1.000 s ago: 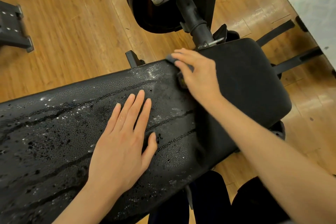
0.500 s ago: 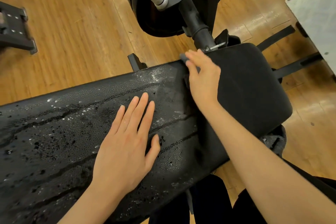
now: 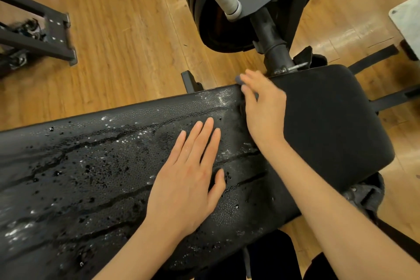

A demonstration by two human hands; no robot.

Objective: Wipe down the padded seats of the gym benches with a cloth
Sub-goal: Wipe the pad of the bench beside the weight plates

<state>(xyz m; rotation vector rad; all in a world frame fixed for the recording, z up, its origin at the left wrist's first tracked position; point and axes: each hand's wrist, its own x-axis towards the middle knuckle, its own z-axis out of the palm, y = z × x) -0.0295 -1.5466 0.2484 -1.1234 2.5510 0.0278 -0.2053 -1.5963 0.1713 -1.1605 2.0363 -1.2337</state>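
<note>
Nearest, the left hand [image 3: 188,179] lies flat with straight fingers on the wet, worn long pad [image 3: 91,166], steadying it. Farther, the right hand [image 3: 264,107] presses a small grey cloth [image 3: 239,79], mostly hidden under the fingers and probably pinched, at the far end of the gap beside the seat pad [image 3: 336,120]. The wiping is underway; next the cloth should sweep along the wet pad.

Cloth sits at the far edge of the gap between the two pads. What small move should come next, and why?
Probably draw the right hand with the cloth back along the gap toward the near edge: the long pad beside it looks wet and speckled, while the left hand rests flat on it.
</note>
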